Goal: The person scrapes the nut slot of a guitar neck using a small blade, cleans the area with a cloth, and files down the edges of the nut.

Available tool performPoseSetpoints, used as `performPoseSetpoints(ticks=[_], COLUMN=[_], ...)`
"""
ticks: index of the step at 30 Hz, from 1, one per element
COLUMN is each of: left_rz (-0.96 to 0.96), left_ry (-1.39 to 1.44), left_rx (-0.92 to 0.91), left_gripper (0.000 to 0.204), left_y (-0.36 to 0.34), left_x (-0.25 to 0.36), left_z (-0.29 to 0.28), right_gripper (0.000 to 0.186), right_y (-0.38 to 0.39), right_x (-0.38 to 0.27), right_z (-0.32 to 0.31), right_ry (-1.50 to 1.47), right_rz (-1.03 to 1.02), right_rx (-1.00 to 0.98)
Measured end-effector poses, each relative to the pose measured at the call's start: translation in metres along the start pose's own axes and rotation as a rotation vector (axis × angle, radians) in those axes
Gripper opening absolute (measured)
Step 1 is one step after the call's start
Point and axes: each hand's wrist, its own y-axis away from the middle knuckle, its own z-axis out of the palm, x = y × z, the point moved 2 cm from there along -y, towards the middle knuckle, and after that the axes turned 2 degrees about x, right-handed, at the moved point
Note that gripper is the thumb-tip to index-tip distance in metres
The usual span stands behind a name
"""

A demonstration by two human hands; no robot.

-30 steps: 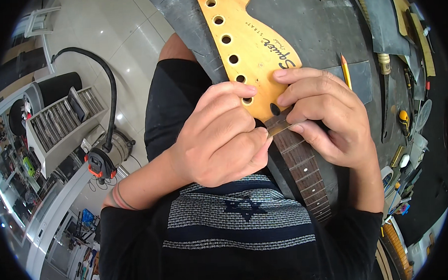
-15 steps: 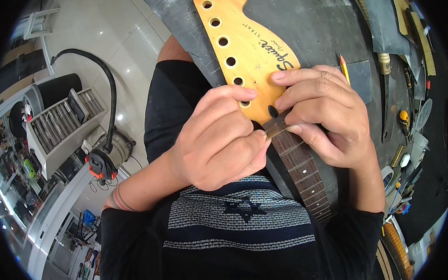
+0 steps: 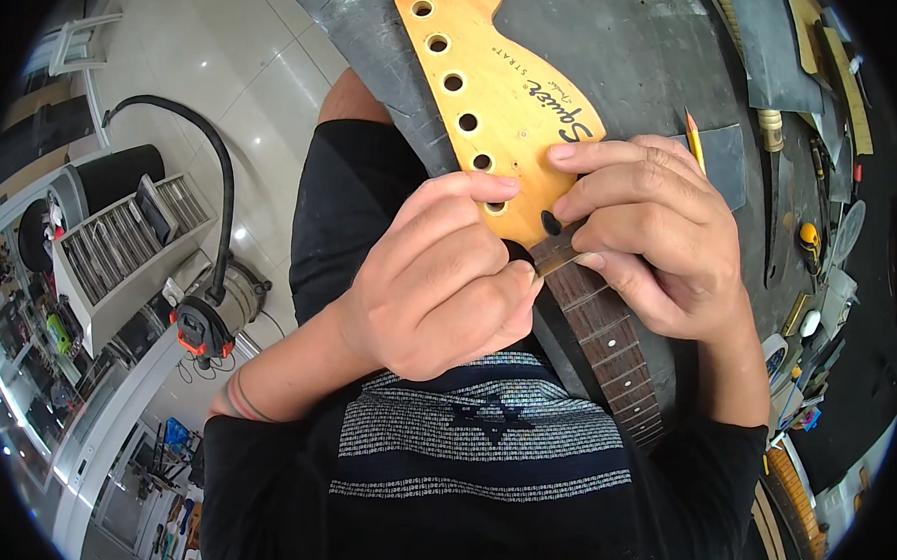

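A guitar neck lies across the bench, its pale wooden headstock (image 3: 495,93) pointing away and its dark fretboard (image 3: 614,345) running toward my body. Several empty tuner holes line the headstock's left edge. At the nut end, a thin brownish strip (image 3: 558,265) spans between my two hands. My left hand (image 3: 434,281) pinches its left end between thumb and curled fingers, with the index finger stretched onto the headstock. Pinching the right end is my right hand (image 3: 656,221), its upper fingers resting on the headstock's face. A small black truss rod opening (image 3: 551,222) shows between the hands.
On the dark bench (image 3: 618,42), a pencil (image 3: 695,141) lies by a grey sheet (image 3: 726,168) beyond my right hand. Files, sheets and a yellow-handled tool (image 3: 809,236) crowd the right side. A vacuum cleaner (image 3: 210,315) stands on the floor at left.
The headstock has shifted slightly to the right in the picture. Both hands keep their pinch on the strip and have barely moved.
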Motion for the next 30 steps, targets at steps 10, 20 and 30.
performPoseSetpoints(ticks=[10, 20, 30], left_rz=[-0.003, 0.002, 0.014], left_ry=[0.004, 0.005, 0.012], left_rx=[0.018, 0.028, -0.010], left_gripper=[0.020, 0.020, 0.021], left_y=[-0.0006, 0.0026, 0.0015], left_x=[-0.0013, -0.0038, 0.0004], left_z=[-0.0001, -0.0004, -0.0034], right_gripper=[0.015, 0.017, 0.018], right_y=[-0.0009, -0.0029, -0.0029], right_x=[-0.0023, -0.0066, -0.0063], right_z=[0.0004, 0.0015, 0.0011], right_ry=[0.031, 0.072, 0.078], right_rz=[0.020, 0.010, -0.035], right_rx=[0.010, 0.032, 0.015])
